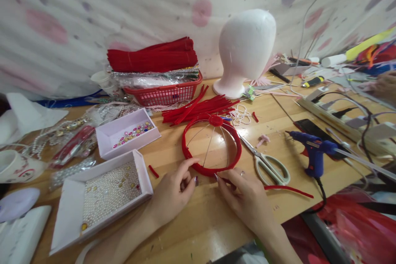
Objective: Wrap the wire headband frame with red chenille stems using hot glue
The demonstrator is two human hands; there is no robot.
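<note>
Touching right hand [246, 195], seemingly: red ring [185, 142]

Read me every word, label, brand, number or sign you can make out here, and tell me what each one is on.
No text can be read with certainty.
Paper cup at the left edge: red print, too blurred to read.
Glue gun: small marking on its body, too small to read.
Tabletop: tiny mark near its front edge, at right, too small to read.
Red ring: no text shows.
</note>
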